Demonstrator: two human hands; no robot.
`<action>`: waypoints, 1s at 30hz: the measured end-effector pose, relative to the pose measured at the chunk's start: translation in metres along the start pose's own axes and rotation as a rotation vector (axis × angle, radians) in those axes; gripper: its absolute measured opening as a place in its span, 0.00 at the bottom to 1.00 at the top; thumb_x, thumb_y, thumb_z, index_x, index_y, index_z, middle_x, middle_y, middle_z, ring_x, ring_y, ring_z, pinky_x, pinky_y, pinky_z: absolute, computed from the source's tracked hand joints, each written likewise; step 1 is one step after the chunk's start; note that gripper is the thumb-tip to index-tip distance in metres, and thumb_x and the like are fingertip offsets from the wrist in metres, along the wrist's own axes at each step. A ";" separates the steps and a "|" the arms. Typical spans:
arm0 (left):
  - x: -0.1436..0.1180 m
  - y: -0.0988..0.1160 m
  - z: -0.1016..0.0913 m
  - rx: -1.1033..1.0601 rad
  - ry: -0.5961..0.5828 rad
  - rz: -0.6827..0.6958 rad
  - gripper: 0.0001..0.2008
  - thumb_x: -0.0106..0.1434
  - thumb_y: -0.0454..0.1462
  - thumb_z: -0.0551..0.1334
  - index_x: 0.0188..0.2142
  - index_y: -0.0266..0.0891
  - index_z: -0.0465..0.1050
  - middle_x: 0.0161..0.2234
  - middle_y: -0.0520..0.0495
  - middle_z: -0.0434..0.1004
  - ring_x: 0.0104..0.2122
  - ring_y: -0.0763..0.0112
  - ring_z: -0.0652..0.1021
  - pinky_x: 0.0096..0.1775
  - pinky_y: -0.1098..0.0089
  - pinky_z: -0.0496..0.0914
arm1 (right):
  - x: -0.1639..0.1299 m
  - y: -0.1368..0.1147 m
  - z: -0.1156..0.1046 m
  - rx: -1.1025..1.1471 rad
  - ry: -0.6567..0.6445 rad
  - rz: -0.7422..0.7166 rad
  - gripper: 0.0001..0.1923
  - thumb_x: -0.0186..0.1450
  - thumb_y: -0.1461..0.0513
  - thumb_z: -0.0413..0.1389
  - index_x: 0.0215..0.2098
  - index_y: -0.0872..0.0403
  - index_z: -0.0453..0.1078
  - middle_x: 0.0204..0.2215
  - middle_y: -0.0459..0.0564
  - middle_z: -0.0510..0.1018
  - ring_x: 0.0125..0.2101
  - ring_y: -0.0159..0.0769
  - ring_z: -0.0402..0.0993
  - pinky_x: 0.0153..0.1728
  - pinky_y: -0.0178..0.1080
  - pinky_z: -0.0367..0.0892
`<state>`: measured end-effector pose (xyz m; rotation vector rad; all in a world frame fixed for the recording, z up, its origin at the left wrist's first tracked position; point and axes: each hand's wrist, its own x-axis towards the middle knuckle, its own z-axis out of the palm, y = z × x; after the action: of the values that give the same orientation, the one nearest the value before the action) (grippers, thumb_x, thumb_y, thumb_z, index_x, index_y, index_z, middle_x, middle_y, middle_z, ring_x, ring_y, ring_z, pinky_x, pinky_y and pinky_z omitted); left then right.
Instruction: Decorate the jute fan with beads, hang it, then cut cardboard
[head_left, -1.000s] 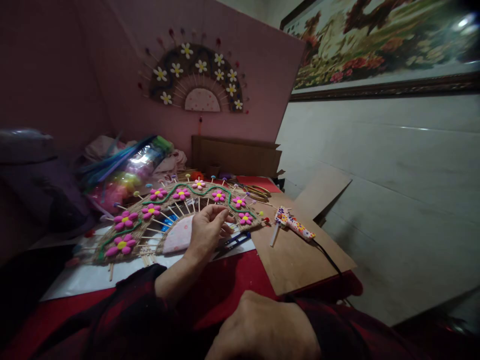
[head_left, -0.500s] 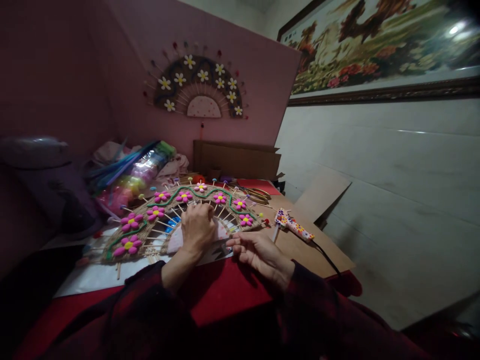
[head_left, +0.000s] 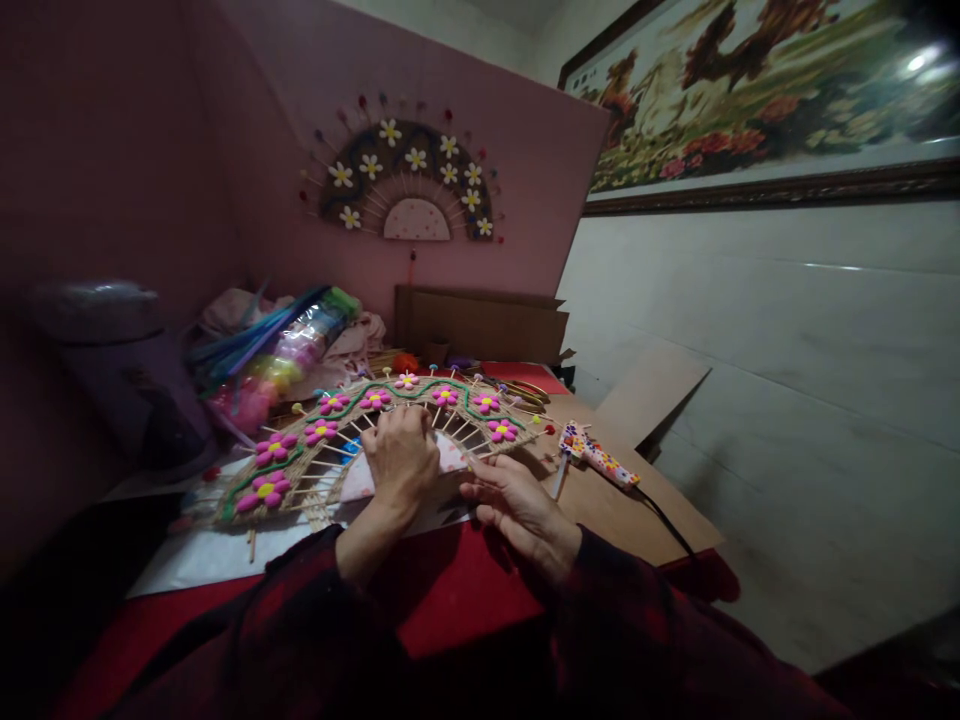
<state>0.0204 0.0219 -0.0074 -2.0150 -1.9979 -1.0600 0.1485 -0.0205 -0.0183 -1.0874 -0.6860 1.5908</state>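
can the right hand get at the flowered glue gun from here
Probably yes: the right hand is at the pink-flowered fan, and the glue gun lies to its right on cardboard, with nothing seen blocking the way.

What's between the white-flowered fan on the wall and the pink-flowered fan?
The head view shows a thin hanging strand, then brown cardboard, then an orange item just behind the pink-flowered fan.

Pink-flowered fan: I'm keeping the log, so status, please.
Left hand over pink-flowered fan; right hand at its lower edge. Pale centre partly hidden. Glue gun right of fan, apart from both hands.
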 end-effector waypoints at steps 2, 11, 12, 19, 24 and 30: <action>0.000 0.001 -0.003 -0.008 -0.002 -0.009 0.10 0.63 0.35 0.52 0.34 0.41 0.72 0.37 0.46 0.77 0.41 0.58 0.73 0.39 0.60 0.60 | 0.002 0.000 0.001 0.000 0.005 -0.015 0.04 0.59 0.66 0.58 0.31 0.56 0.66 0.25 0.46 0.76 0.20 0.27 0.72 0.11 0.25 0.55; 0.000 0.003 -0.008 -0.032 -0.003 -0.020 0.10 0.64 0.37 0.52 0.31 0.40 0.71 0.35 0.45 0.77 0.39 0.57 0.74 0.37 0.61 0.60 | 0.007 -0.002 0.012 0.130 -0.006 0.082 0.04 0.58 0.64 0.59 0.31 0.58 0.70 0.21 0.44 0.76 0.19 0.26 0.69 0.16 0.27 0.61; 0.000 0.002 -0.008 -0.037 -0.006 -0.019 0.11 0.64 0.37 0.52 0.30 0.40 0.71 0.35 0.45 0.77 0.39 0.57 0.74 0.37 0.61 0.60 | 0.007 -0.002 0.013 0.141 -0.005 0.092 0.05 0.57 0.64 0.60 0.30 0.58 0.70 0.21 0.43 0.76 0.19 0.25 0.69 0.17 0.27 0.61; -0.004 0.002 -0.006 -0.191 0.190 0.209 0.08 0.63 0.35 0.54 0.31 0.39 0.70 0.32 0.44 0.76 0.36 0.58 0.73 0.38 0.60 0.60 | 0.012 0.004 0.016 0.141 -0.009 0.053 0.07 0.51 0.67 0.61 0.28 0.57 0.69 0.18 0.40 0.73 0.17 0.25 0.67 0.15 0.27 0.55; -0.014 0.009 -0.011 -0.482 0.379 0.702 0.07 0.63 0.32 0.54 0.36 0.37 0.70 0.30 0.44 0.76 0.33 0.63 0.71 0.38 0.62 0.63 | 0.014 0.004 0.008 0.270 -0.061 -0.051 0.08 0.49 0.69 0.61 0.27 0.56 0.68 0.19 0.40 0.74 0.18 0.25 0.67 0.15 0.26 0.56; -0.026 0.014 -0.014 -0.676 0.289 0.763 0.07 0.62 0.31 0.56 0.28 0.36 0.70 0.21 0.48 0.71 0.23 0.71 0.68 0.29 0.69 0.62 | 0.011 -0.028 -0.001 0.356 0.085 -0.150 0.09 0.49 0.73 0.59 0.25 0.56 0.67 0.18 0.41 0.74 0.17 0.24 0.66 0.13 0.25 0.57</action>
<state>0.0302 -0.0091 -0.0054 -2.3800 -0.6273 -1.7796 0.1610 -0.0016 0.0021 -0.8155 -0.3979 1.4605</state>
